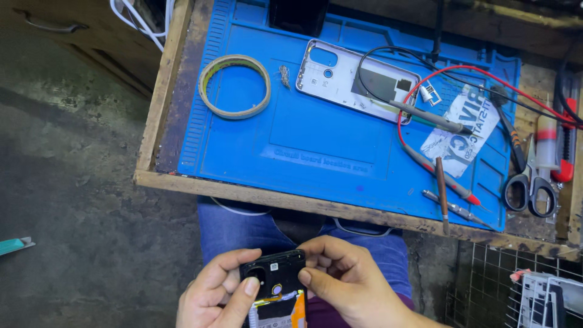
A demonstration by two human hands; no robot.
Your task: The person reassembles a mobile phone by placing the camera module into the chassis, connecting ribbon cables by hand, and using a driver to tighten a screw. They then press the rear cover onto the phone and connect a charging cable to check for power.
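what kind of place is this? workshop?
Most likely a phone repair bench. A blue repair mat lies on a worn wooden table, with a phone back cover, multimeter probes and scissors on it. Both hands, left hand and right hand, hold an opened phone.

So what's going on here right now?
A person holds an opened phone over their lap, back cover off, with the left hand and right hand both gripping its top end. The silver back cover lies on the blue work mat above, beside a tape roll, meter probes, tweezers and scissors.
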